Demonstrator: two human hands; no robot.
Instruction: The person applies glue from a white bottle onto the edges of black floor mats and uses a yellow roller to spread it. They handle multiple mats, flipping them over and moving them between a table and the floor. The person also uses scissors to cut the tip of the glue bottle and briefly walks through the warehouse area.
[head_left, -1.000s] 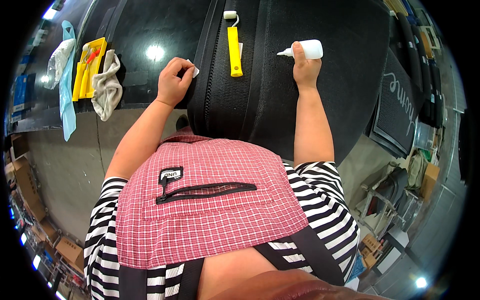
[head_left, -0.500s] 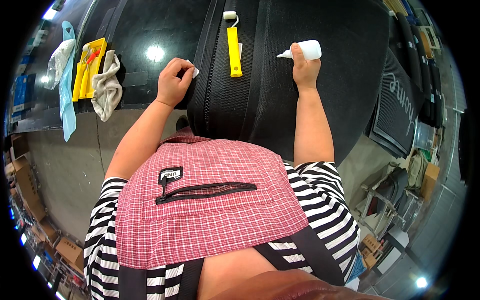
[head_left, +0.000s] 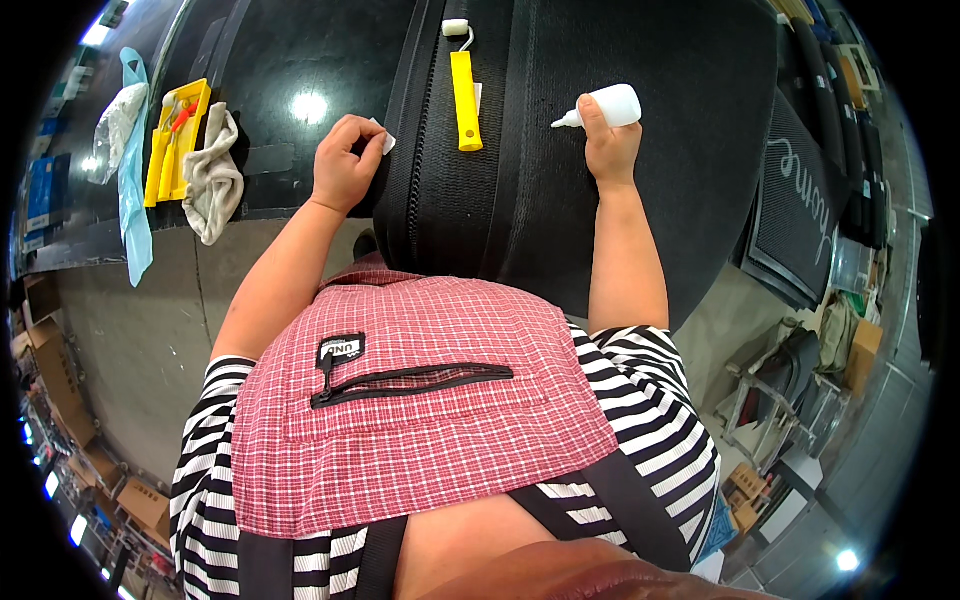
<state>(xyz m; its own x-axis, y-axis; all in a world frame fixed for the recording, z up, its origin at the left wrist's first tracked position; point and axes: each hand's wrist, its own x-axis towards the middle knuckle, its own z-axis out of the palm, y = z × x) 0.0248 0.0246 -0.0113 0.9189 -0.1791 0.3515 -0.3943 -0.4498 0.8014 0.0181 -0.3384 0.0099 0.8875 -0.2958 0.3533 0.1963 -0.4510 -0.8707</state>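
Note:
My right hand [head_left: 612, 152] is wrapped round a white squeeze bottle [head_left: 618, 104]. The bottle lies nearly on its side, its thin nozzle pointing left and a little down over the black textured mat [head_left: 670, 210]. My left hand [head_left: 346, 158] pinches a small white piece [head_left: 388, 143], perhaps paper or a label, by the mat's left edge; most of it is hidden by the fingers. Between my hands a small roller [head_left: 465, 100] with a yellow handle and white head rests on the mat. A pale scrap [head_left: 478, 96] shows partly from under its handle.
Left on the black table [head_left: 330, 60] are a yellow tray [head_left: 193, 140] with tools, a crumpled grey cloth [head_left: 213, 180], a light blue plastic strip [head_left: 133, 180] and a clear bag [head_left: 118, 130]. Stacked dark mats [head_left: 795, 210] stand at the right, beside a metal-framed cart [head_left: 770, 400].
The bottle has tilted slightly, its nozzle dipping a little lower and to the left. My left hand has hardly moved. The view has shifted slightly.

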